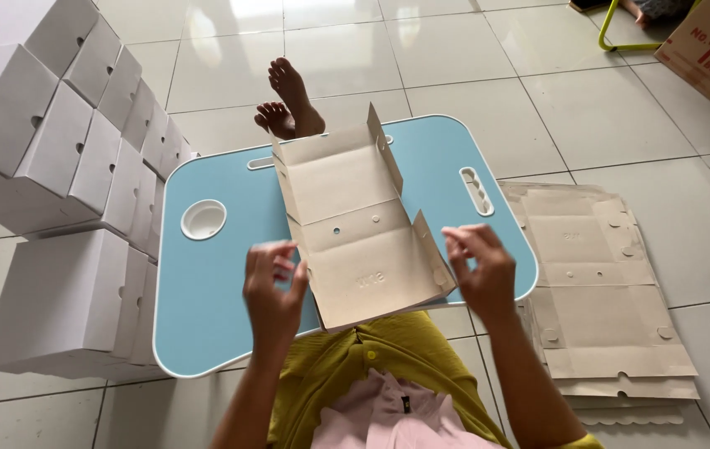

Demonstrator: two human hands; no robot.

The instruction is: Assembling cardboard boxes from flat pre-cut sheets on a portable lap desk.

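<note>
A flat-cut cardboard box blank (353, 224) lies brown side up on the middle of a light blue lap table (205, 291), its long side flaps partly raised and its near end reaching the table's near edge. The left hand (273, 287) hovers just beside the blank's near left corner, fingers loosely curled and holding nothing; the right hand (478, 270) hangs by the near right flap, fingers half open, also empty. To fold this cleanly, it would seem best to press each crease along its scored line and bring both side walls up evenly before tucking any tabs. Right of the table, a stack of unfolded blanks (600, 291) rests on the tiled floor (604, 108); on the left, finished white boxes (56, 150) are piled high.
</note>
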